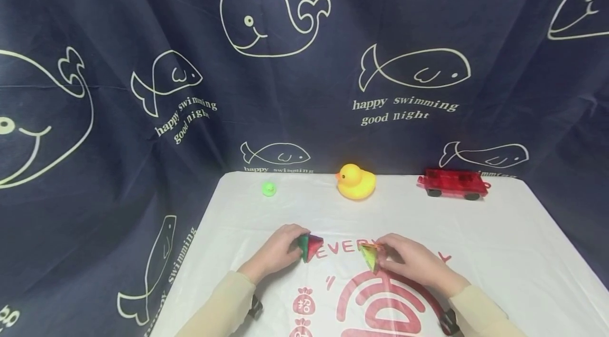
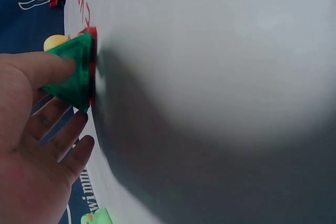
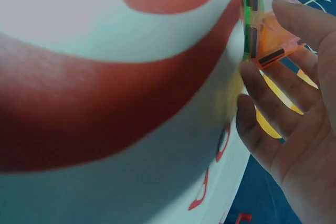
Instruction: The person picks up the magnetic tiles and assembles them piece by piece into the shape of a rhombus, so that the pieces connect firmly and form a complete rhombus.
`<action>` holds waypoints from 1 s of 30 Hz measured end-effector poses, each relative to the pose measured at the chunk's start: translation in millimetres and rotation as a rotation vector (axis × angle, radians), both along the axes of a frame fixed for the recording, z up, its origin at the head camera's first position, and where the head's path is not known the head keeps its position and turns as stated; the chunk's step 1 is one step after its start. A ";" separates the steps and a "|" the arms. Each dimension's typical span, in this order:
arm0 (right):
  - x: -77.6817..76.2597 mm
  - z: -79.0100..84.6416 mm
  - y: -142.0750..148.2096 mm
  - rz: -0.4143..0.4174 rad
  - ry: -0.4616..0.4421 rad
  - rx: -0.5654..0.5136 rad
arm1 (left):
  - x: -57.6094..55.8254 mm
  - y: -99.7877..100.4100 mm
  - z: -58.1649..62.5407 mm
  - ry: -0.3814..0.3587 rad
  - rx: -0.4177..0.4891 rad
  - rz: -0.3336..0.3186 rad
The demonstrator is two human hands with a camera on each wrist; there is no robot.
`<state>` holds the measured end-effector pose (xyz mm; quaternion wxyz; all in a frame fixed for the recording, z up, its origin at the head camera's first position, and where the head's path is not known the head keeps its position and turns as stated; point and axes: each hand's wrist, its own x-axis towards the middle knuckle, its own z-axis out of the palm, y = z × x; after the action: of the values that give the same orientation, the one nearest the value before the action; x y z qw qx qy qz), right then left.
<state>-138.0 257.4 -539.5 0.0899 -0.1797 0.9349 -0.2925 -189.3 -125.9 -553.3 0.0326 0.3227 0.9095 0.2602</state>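
Observation:
Near the middle of the table, my left hand (image 1: 278,250) pinches a pair of joined translucent triangular magnetic tiles. The green tile (image 2: 71,88) lies under the thumb in the left wrist view, and the red tile (image 1: 314,245) faces inward. Opposite it, my right hand (image 1: 415,262) pinches another joined pair between thumb and fingers. Its yellow-green tile (image 1: 369,256) points toward the left hand, while the orange tile (image 3: 274,36), with dark magnet strips along its edges, sits against the fingers. A gap separates the two pairs.
A yellow rubber duck (image 1: 356,182) stands at the back of the table (image 1: 247,215). Left of it is a small green toy (image 1: 268,189); right of it, a red wheeled toy car base (image 1: 454,183). A dark blue whale-print curtain (image 1: 295,99) hangs behind.

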 end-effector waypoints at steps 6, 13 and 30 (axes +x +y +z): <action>3.8 -1.5 0.5 -0.034 0.025 -0.012 | 7.4 0.4 -3.5 -0.036 0.029 0.021; 6.4 -7.2 1.1 -0.004 0.044 -0.029 | 12.4 8.1 -4.8 -0.083 0.048 0.027; 6.9 -6.8 -24.6 0.017 0.130 -0.039 | 18.5 33.6 -6.2 -0.029 0.045 -0.006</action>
<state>-131.1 232.8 -546.3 0.0277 -0.2080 0.9313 -0.2977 -170.8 -92.3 -559.5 0.0393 0.3222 0.9018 0.2853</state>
